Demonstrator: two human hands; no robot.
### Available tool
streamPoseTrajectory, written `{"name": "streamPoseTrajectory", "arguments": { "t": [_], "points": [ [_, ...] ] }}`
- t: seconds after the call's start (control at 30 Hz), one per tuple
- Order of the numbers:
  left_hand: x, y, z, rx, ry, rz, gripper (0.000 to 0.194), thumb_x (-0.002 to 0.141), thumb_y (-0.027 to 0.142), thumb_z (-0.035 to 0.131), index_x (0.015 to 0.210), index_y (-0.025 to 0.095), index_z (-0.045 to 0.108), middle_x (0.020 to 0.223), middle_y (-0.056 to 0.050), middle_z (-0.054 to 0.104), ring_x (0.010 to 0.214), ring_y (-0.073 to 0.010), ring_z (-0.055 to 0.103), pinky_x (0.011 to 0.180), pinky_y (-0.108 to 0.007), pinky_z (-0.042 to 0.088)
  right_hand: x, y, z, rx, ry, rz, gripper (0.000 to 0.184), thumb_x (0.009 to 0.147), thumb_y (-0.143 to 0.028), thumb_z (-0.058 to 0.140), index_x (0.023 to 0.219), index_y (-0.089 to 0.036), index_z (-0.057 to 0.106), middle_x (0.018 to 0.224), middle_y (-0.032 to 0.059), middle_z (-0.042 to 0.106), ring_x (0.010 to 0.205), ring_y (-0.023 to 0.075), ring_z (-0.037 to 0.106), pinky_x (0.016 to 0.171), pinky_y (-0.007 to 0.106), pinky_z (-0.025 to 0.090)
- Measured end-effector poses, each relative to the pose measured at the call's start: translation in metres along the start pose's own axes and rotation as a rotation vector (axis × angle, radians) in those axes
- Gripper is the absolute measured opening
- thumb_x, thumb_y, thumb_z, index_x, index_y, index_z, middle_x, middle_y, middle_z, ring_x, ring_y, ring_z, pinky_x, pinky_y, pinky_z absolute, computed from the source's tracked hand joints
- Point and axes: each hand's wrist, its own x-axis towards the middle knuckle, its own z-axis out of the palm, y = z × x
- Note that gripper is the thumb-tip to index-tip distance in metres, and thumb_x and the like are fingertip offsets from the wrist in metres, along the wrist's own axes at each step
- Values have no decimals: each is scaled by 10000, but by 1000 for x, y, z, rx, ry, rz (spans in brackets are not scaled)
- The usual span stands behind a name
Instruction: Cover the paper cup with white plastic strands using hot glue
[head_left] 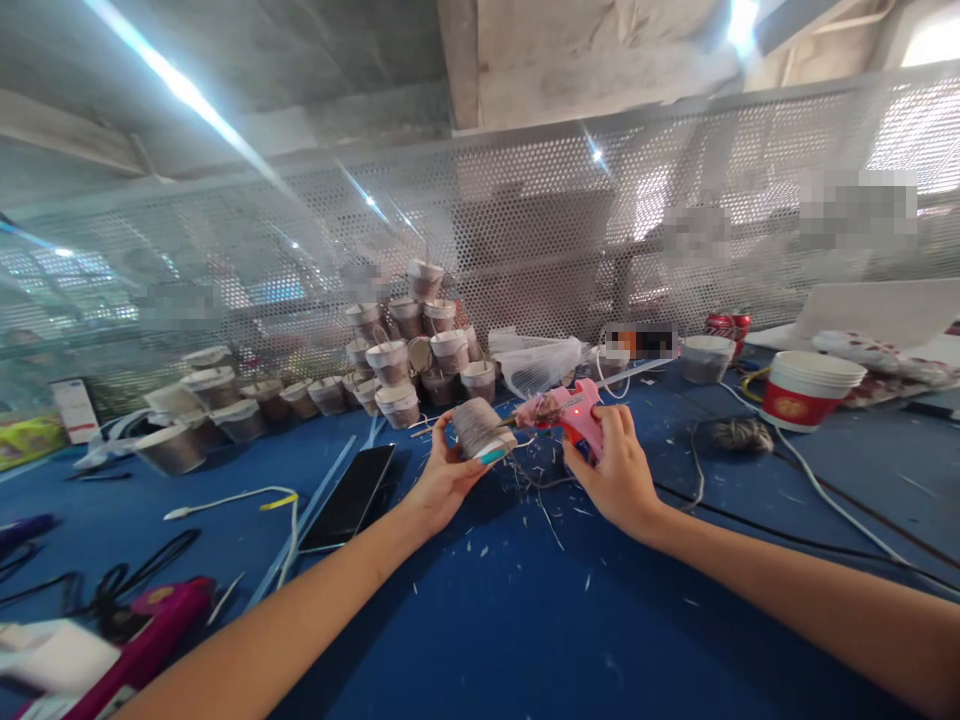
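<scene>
My left hand [442, 478] grips a small paper cup [480, 428] wound with grey-brown twine, tipped on its side with a pale rim toward the right. In my right hand [619, 465] is a pink hot glue gun [566, 410] with a small red light on its side. Its nozzle points left and meets, or nearly meets, the cup's side near the rim; I cannot tell which. A thin strand of twine [551, 484] trails below the cup toward the right. My fingers partly hide the cup and the glue gun's handle.
Several twine-wrapped cups [390, 362] stand stacked at the back, with more at left. A black phone [349, 498] lies left of my hands; a magenta tool [154, 630] is at lower left. Right are a ball of twine [741, 434], white-red paper cups [810, 390] and cords. A perforated screen [525, 230] rises behind.
</scene>
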Motion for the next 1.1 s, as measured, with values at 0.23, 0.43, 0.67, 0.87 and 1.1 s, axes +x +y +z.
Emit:
{"name": "streamPoseTrajectory", "arguments": {
  "t": [0.23, 0.43, 0.67, 0.87, 1.1],
  "points": [
    [3, -1, -2, 3, 49, 17, 958, 480, -46, 765, 1229, 352, 320, 1142, -18, 565, 1036, -203, 585, 924, -338, 457, 1, 2, -1, -49, -51, 17, 214, 809, -333, 488, 984, -221, 437, 967, 75, 497, 680, 178, 527, 568, 344, 475],
    [3, -2, -3, -24, 45, -1, 986, 479, -34, 768, 1241, 377, 298, 1181, -12, 541, 1072, -210, 573, 963, -358, 435, 1, 0, -1, -49, -76, 9, 216, 802, -329, 486, 979, -209, 452, 985, 89, 520, 653, 175, 546, 545, 336, 469],
    [1, -1, -2, -12, 28, -3, 981, 491, -65, 749, 1258, 364, 312, 1229, -36, 531, 1101, -233, 568, 960, -367, 453, 1, 1, -2, -85, -89, -7, 219, 819, -318, 463, 1005, -204, 474, 1014, 103, 534, 684, 199, 578, 543, 336, 469],
    [4, -2, -3, -52, 84, -16, 958, 484, -91, 726, 1232, 363, 336, 1197, -15, 541, 1095, -223, 571, 984, -381, 442, 0, 4, -1, -114, -77, -10, 234, 838, -319, 445, 1040, -203, 473, 1046, 113, 534, 701, 213, 592, 546, 340, 472],
    [5, -3, -4, -77, 56, 0, 926, 493, -75, 712, 1220, 350, 328, 1217, -27, 528, 1110, -220, 572, 992, -377, 428, 3, 4, -2, -147, -87, 25, 226, 841, -311, 442, 1033, -193, 466, 1054, 120, 529, 729, 222, 599, 542, 329, 463]
  ]
}}
